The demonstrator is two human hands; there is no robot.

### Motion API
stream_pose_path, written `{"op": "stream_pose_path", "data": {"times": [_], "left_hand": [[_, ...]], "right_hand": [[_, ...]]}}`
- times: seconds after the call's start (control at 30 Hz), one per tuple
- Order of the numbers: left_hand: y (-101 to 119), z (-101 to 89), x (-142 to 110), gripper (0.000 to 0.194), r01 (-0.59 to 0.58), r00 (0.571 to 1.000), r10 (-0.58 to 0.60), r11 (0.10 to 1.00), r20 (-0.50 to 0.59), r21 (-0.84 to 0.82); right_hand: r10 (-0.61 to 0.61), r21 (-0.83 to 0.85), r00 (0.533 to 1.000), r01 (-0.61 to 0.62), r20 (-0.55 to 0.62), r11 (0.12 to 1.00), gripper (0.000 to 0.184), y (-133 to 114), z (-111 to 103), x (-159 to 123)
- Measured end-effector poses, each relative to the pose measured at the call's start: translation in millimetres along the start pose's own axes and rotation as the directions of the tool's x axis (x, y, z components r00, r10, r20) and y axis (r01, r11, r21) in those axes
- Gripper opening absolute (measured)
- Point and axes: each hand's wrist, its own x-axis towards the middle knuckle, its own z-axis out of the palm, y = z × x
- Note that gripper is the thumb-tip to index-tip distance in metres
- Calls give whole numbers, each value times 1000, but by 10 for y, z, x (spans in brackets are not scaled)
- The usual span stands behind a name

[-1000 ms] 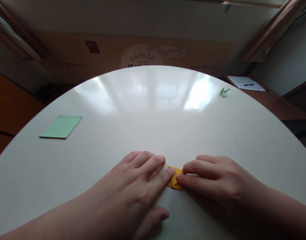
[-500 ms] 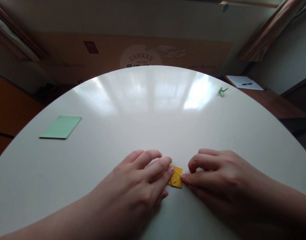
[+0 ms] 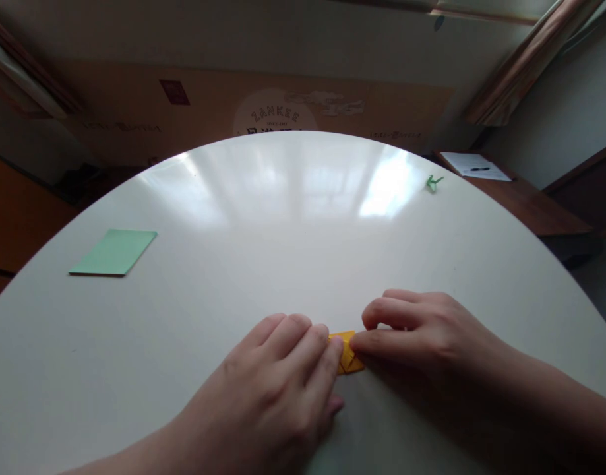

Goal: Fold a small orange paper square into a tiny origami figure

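Observation:
A small folded piece of yellow origami paper (image 3: 349, 361) lies at the near middle of the white table, with crease lines on its top. My left hand (image 3: 285, 376) is curled over its left part, index fingertip pressed on the paper and thumb low beside it. My right hand (image 3: 424, 333) comes from the right with bent fingers. Its index fingertip rests on the paper's upper right part, and its thumb is hidden beneath. Part of the paper is covered by the left fingers.
A pad of light green square paper (image 3: 115, 252) lies on the left of the round white table (image 3: 263, 264). A small green folded paper figure (image 3: 434, 183) stands near the far right edge. Beyond it, a brown side table (image 3: 540, 204) bears white sheets (image 3: 463, 163) and a pen (image 3: 479, 169).
My right index fingertip has moved left, from the paper's right edge onto its top. The left fingers have curled in more. The whole view has shifted slightly.

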Motion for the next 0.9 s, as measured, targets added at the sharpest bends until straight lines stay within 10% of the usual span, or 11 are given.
{"op": "stream_pose_path", "data": {"times": [0.5, 0.9], "left_hand": [[-108, -81, 7, 23, 9, 996, -1, 996, -94, 86], [211, 33, -146, 35, -41, 999, 43, 995, -16, 87]], "right_hand": [[-32, -196, 999, 28, -17, 980, 22, -105, -13, 13], [22, -112, 999, -18, 36, 994, 17, -109, 9, 17]]}}
